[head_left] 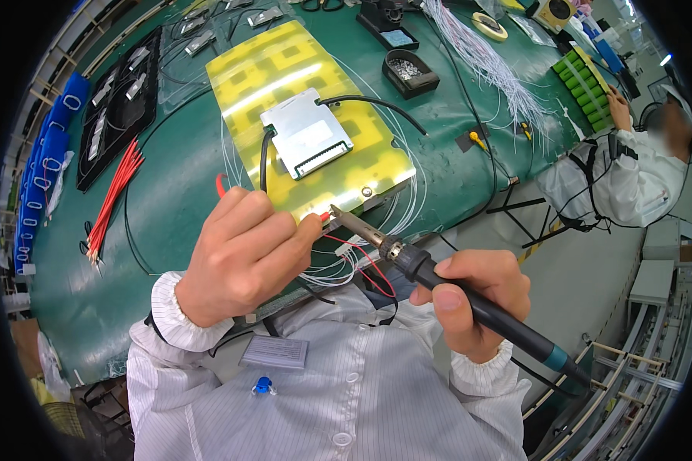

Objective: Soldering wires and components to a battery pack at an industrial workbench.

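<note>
My left hand [242, 257] pinches a thin red wire [365, 265] by its end at the near edge of a yellow-wrapped flat pack [284, 69]. My right hand [477, 300] grips a black soldering iron [438, 280] like a pen, its metal tip touching the wire end just beside my left fingertips. On top of the pack sits a silver circuit board [304, 131] with two black cables [377, 104] coming off it. Thin white wires [415, 200] run around the pack's near edge.
A bundle of red wires [111, 203] lies at left on the green bench mat [169, 200], beside a black tray [119, 107] of parts. A black dish [411, 73] of small metal pieces sits farther back. Another person [630, 177] in white works at the right.
</note>
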{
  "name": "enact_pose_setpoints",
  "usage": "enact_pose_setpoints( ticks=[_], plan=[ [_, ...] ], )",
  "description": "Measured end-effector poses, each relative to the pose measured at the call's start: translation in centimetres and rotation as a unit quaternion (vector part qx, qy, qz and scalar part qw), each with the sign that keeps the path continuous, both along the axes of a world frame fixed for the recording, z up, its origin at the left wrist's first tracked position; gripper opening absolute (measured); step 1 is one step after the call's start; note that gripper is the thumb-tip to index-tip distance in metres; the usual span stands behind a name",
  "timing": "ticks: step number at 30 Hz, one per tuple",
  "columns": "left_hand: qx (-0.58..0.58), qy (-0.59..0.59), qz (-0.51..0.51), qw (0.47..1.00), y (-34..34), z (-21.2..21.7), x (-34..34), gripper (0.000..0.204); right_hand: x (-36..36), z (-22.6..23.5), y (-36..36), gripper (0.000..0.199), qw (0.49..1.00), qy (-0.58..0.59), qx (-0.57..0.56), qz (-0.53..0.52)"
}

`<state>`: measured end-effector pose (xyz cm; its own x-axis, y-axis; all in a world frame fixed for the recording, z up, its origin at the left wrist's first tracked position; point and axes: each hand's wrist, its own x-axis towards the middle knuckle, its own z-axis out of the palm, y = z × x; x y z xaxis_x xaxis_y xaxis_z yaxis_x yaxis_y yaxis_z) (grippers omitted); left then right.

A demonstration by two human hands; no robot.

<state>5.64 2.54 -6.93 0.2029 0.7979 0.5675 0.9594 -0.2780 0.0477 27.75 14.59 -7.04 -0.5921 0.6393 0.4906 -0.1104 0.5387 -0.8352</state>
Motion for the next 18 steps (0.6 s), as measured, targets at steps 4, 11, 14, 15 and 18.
enact_pose_setpoints(
  ticks=[4, 11, 14, 15, 18],
  plan=[
    [-0.021, -0.008, -0.01, 1.0, 0.4, 0.6, -0.4, 0.036, 0.0, 0.0, 0.0, 0.022, 1.0, -0.005, -0.006, -0.004],
    [-0.034, 0.011, -0.014, 0.999, 0.5, 1.1, -0.4, 0.037, 0.1, -0.1, 0.0, 0.022, 1.0, -0.001, -0.022, -0.005],
    [-0.036, 0.015, -0.014, 0.999, 0.5, 1.1, -0.3, 0.038, 0.1, -0.2, 0.1, 0.022, 1.0, 0.004, -0.019, -0.004],
    [-0.036, 0.016, -0.013, 0.999, 0.5, 1.2, -0.3, 0.038, 0.2, -0.2, 0.3, 0.022, 1.0, 0.004, -0.019, -0.004],
    [-0.037, 0.017, -0.013, 0.999, 0.5, 1.2, -0.3, 0.037, 0.3, -0.1, 0.8, 0.032, 0.998, -0.034, 0.03, 0.042]
  ],
)
